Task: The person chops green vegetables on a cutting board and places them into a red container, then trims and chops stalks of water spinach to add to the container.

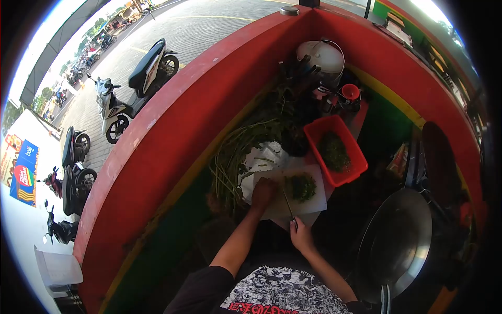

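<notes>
My right hand grips the dark handle of a knife. The blade points away from me over a white cutting board, just left of a pile of chopped greens. On the board's left side, my left hand rests with its fingers curled, a little left of the blade. Whatever lies under those fingers is hidden. Long leafy green stalks spread to the left, beside a crumpled white plastic sheet.
Behind the board stands a red plastic tub with cut greens inside. A large wok is at my right. Farther back are a lidded white pot and a red-topped container. A red wall encloses the left; parked motorbikes stand beyond it.
</notes>
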`<state>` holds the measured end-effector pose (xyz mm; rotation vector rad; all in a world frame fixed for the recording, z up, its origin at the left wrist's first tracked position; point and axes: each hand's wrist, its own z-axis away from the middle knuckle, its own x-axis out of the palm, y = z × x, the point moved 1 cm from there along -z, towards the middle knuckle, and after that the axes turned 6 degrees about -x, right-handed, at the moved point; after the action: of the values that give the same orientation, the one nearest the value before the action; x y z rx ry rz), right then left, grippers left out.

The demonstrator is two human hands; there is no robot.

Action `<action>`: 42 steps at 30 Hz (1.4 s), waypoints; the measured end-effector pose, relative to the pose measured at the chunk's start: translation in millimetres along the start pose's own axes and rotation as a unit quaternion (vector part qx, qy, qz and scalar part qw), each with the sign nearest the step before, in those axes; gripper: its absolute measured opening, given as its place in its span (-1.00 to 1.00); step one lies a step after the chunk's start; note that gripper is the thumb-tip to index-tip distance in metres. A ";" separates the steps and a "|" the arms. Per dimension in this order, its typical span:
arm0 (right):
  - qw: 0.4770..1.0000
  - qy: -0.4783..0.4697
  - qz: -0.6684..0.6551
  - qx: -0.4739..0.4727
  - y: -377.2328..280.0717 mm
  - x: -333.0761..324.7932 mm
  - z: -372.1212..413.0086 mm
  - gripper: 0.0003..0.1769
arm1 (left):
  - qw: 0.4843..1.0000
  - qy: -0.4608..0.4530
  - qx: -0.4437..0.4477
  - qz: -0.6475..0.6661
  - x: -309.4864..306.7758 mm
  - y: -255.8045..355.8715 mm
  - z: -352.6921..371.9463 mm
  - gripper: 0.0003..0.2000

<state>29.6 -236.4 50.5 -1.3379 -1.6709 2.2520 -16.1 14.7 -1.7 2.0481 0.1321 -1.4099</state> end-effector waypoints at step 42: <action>0.992 -0.025 0.115 -0.047 1.0 20.9 -12.5 -0.46 | 0.999 0.012 -0.004 0.047 16.9 -4.9 13.2 -0.66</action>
<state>24.9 -217.1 36.4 -1.5855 -1.7405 2.3720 -21.7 6.8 -21.5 2.0392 0.0513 -1.3257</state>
